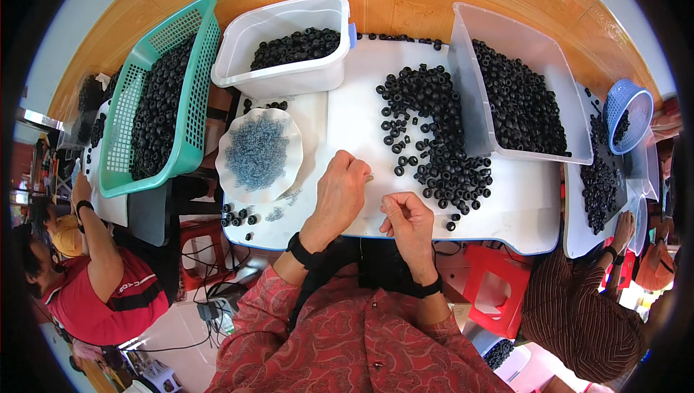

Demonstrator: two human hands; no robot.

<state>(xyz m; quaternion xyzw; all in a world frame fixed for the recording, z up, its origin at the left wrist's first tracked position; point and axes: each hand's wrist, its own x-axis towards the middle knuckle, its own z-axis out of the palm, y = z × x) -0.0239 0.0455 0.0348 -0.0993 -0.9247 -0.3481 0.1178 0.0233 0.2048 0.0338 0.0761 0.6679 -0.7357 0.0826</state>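
Observation:
My left hand (338, 194) is above the white table, its fingers closed in a pinch. A tiny greyish piece (369, 178) shows at its fingertips, too small to name. To its right and nearer the table's front edge, my right hand (409, 225) has thumb and forefinger pressed together; what they hold, if anything, cannot be made out. A white wavy-rimmed plate (295, 169) left of my left hand bears a heap of small bluish-grey translucent pieces (254, 151). Right of my hands, a loose pile of black round pieces with holes (441, 151) lies on the table.
Behind the plate stands a white bin (289, 82) with black pieces. A larger translucent bin (531, 153) stands at the right, a green basket (150, 180) at the left. Co-workers sit on both sides, near a blue basket (620, 97) and a red stool (495, 288).

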